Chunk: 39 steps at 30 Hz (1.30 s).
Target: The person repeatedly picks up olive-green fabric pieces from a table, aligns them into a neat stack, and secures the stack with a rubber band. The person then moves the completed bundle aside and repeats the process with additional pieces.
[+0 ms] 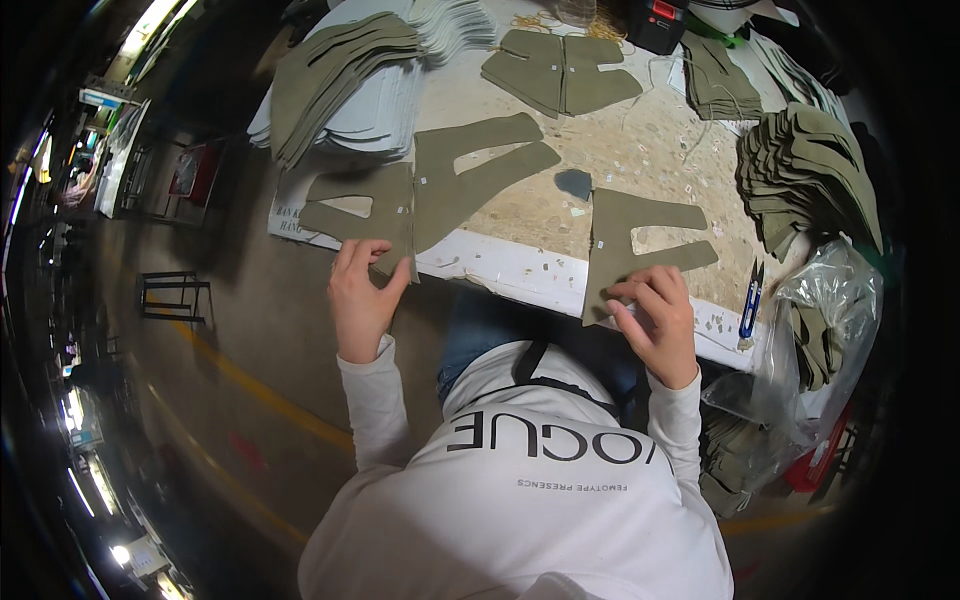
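Observation:
An olive cut piece [355, 190] with a slot lies at the table's front left, edge to edge with a larger olive piece [470, 175]. My left hand [365, 300] is at its lower edge, thumb and fingers apart. Farther right lies another slotted olive piece [612, 235], its lower end reaching the table's front edge. Over that end is my right hand [660, 315], fingers bent, with a gap between thumb and forefinger. Small pale stickers show on the pieces. Between the right piece and the larger one lies a small dark grey patch [574, 183].
Stacks of olive pieces [340, 70] and white sheets [440, 30] stand at the back left. Another olive stack [800, 170] is at right, near blue thread snips [751, 305] and a clear plastic bag [840, 300]. Two olive pieces [540, 65] lie at the back of the worn table [660, 150].

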Each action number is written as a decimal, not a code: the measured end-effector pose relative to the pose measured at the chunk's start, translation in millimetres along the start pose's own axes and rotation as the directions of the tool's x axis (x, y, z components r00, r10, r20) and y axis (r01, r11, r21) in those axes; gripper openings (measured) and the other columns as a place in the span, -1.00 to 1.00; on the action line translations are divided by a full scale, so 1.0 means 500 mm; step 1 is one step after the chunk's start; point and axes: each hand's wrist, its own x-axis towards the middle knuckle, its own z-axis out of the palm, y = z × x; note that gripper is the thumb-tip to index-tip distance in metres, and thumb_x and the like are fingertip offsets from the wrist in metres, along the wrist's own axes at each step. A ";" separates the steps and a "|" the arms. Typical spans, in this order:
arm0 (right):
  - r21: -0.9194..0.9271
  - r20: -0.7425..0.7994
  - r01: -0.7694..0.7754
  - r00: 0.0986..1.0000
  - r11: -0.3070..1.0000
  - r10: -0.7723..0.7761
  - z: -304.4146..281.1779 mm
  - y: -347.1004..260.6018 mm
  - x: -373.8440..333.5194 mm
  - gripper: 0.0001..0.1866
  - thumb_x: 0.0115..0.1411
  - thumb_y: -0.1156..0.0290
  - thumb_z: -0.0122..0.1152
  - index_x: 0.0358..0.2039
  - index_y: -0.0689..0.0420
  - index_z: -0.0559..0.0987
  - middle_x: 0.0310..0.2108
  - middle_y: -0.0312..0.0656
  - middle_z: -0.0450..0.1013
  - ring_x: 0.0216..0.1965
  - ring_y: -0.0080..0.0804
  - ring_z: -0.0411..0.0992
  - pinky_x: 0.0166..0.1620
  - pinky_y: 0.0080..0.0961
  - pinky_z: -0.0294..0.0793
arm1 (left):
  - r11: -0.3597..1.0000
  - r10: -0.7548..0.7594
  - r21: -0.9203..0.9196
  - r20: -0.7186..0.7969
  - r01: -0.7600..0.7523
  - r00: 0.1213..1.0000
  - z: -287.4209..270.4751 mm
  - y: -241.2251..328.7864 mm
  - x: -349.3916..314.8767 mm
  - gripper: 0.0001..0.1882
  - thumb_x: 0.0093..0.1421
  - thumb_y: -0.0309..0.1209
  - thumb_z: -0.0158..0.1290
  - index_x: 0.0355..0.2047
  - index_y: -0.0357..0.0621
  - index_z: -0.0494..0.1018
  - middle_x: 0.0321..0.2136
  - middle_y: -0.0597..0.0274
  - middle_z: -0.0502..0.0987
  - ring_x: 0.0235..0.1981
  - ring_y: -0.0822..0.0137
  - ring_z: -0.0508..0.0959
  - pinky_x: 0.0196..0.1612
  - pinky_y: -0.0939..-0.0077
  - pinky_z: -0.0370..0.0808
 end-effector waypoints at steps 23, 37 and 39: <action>-0.015 0.024 0.033 0.999 0.999 -0.033 0.017 0.010 -0.021 -0.65 -0.07 0.47 0.42 -0.19 0.08 0.64 -0.33 -0.21 0.41 -0.25 -0.21 0.34 -0.15 -0.35 0.34 | 0.946 -0.084 -0.323 -0.235 0.003 0.968 0.091 0.094 0.100 -0.89 0.20 -0.46 0.17 -0.26 -0.18 0.56 -0.56 0.38 0.46 -0.57 0.61 0.36 -0.51 0.59 0.34; -0.167 -0.079 0.050 0.995 0.985 -0.064 0.003 0.024 -0.053 -0.57 -0.16 0.63 0.32 -0.18 0.11 0.63 -0.15 -0.16 0.49 0.00 -0.12 0.45 -0.06 -0.30 0.45 | 0.699 0.601 -0.566 0.135 -0.437 0.787 0.161 0.191 -0.053 -0.55 -0.13 -0.69 0.13 -0.16 -0.11 0.63 -0.13 0.19 0.63 0.02 0.14 0.57 0.11 0.15 0.50; -0.153 -0.066 0.042 0.996 0.987 -0.052 0.006 0.026 -0.058 -0.56 -0.16 0.64 0.32 -0.16 0.12 0.63 -0.11 -0.14 0.49 0.04 -0.10 0.45 -0.03 -0.28 0.45 | 0.684 0.627 -0.566 0.133 -0.461 0.768 0.161 0.186 -0.060 -0.53 -0.15 -0.67 0.15 -0.16 -0.09 0.63 -0.12 0.19 0.63 0.03 0.15 0.57 0.11 0.14 0.49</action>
